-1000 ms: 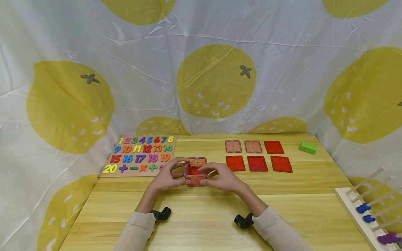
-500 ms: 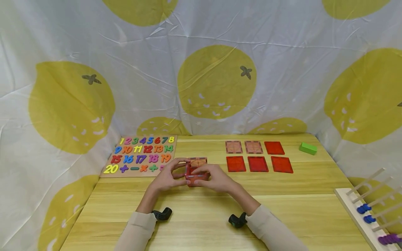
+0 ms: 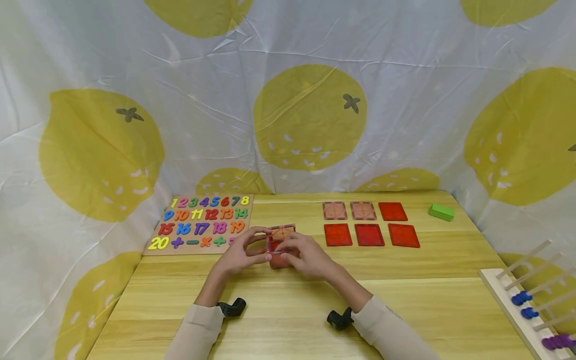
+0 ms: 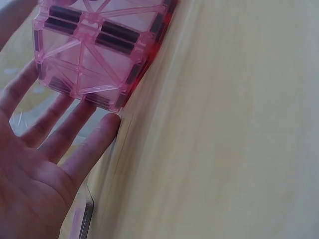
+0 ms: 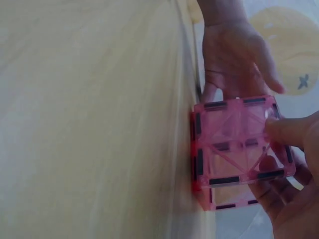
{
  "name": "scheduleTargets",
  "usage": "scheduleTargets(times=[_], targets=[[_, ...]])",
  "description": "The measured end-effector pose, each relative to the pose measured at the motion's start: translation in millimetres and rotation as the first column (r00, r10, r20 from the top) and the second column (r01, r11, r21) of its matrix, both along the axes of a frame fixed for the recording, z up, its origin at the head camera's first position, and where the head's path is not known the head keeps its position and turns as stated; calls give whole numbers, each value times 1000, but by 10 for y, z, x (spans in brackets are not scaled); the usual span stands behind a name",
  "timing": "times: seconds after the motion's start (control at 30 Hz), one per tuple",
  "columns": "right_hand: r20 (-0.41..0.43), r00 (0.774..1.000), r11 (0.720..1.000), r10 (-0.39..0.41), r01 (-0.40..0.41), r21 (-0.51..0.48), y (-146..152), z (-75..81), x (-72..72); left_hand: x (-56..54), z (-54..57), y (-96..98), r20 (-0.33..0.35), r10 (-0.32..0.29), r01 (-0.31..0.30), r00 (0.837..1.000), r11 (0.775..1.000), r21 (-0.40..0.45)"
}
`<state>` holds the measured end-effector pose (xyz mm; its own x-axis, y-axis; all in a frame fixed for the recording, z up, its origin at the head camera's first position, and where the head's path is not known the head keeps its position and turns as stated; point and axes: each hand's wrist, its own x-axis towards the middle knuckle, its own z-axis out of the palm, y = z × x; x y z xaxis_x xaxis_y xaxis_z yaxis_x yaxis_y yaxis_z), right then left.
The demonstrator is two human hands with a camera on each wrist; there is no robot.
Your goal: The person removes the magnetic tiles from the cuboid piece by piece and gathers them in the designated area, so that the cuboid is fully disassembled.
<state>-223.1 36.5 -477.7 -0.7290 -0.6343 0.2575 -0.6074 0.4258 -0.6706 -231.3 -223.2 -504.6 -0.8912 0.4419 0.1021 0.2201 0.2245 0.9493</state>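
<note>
A small box of pink and red magnetic tiles (image 3: 280,261) stands on the table in front of me, open at the top. My left hand (image 3: 237,254) grips its left side, thumb at the near corner and fingers toward the far one. In the left wrist view those fingertips meet the edge of a pink tile (image 4: 79,64). My right hand (image 3: 310,257) pinches the near wall, thumb outside and fingers reaching over into the box. The right wrist view shows that near pink tile (image 5: 227,132) with the thumb pressed on its face.
Two rows of flat square tiles lie to the right, a red tile (image 3: 338,235) nearest. A number board (image 3: 180,251) lies left. Farther right are a green block (image 3: 441,213) and a pegged wooden rack (image 3: 508,295) with beads. A lemon-print curtain (image 3: 310,115) hangs behind the table.
My right hand has moved left along the box, and its fingers now reach farther over the near wall. My left hand has kept its hold, and the box has barely moved.
</note>
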Motion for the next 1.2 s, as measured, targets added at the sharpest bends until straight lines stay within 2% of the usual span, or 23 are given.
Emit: scheduleTargets(times=[0.27, 0.53, 0.73, 0.93, 1.03, 1.2], targets=[[-27, 999, 999, -33, 32, -33, 114, -34, 64, 8, 24, 10, -8, 38, -39, 999, 999, -21], [97, 992, 982, -79, 94, -164, 365, -54, 112, -14, 10, 75, -55, 29, -29, 998, 1000, 9], [191, 971, 961, -144, 184, -208, 583, -71, 145, -1, 16, 100, -36, 54, -54, 998, 999, -3], [201, 952, 945, -229, 267, -190, 873, -90, 143, -1, 14, 82, -13, 54, -54, 998, 999, -9], [216, 936, 932, -277, 317, -174, 1027, -109, 122, 1, 16, 75, -4, 52, -52, 999, 999, -4], [310, 896, 911, -318, 379, -161, 1242, -117, 110, 7, 31, 73, -3, 61, -61, 998, 998, -9]])
